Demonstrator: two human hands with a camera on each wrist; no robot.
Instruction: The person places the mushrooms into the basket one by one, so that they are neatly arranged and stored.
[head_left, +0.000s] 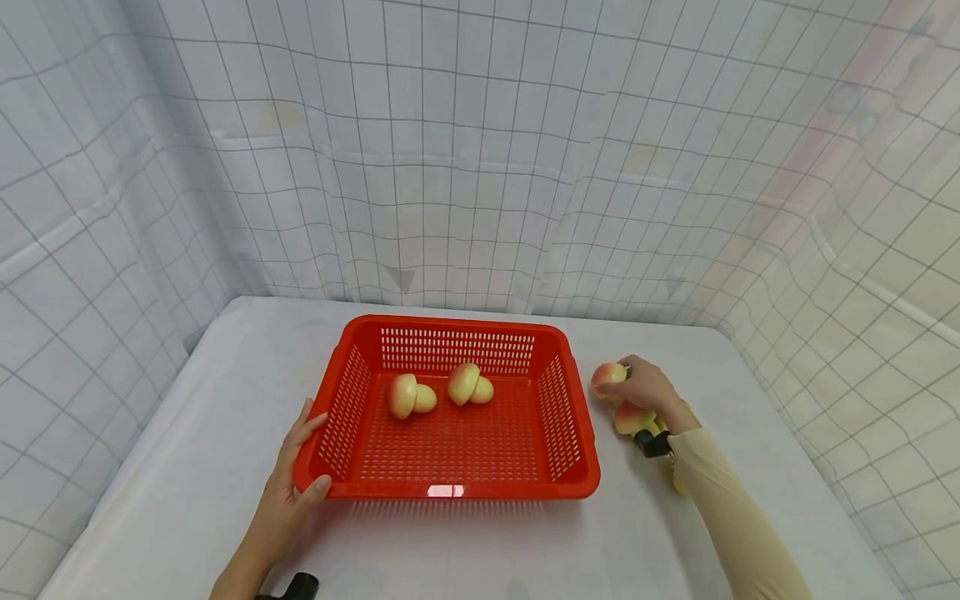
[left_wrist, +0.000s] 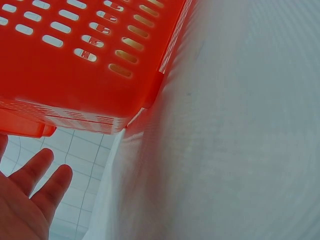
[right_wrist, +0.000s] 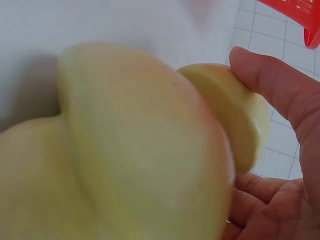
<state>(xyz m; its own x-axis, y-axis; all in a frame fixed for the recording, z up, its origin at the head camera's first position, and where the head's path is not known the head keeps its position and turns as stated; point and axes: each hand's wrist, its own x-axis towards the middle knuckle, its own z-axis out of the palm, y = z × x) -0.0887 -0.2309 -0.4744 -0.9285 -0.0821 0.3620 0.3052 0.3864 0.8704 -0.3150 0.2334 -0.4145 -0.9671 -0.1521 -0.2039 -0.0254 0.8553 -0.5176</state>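
White cloth covers the table (head_left: 225,467), and pale curtains printed with a thin dark grid (head_left: 480,150) close it in on every side. One red perforated plastic basket (head_left: 450,492) sits in the middle of the table. Two mushroom-shaped peach-and-cream toy pieces lie inside it, one to the left (head_left: 409,397) and one to the right (head_left: 468,385), near each other towards the far wall of the basket. At least two more such pieces lie on the cloth just beyond the basket's right wall: a pink-topped one (head_left: 609,375) at the fingertips and another (head_left: 633,419) under the wrist. The right hand (head_left: 648,387), in a cream sleeve, curls over the pink-topped piece and grips it; the right wrist view shows a thumb (right_wrist: 280,95) pressed against a cream cap (right_wrist: 235,112), with a larger piece filling the foreground. The left hand (head_left: 294,475) clasps the basket's near left corner, thumb on the rim and fingers up the outer wall; its wrist view shows fingers (left_wrist: 35,177) spread loosely below the basket's underside
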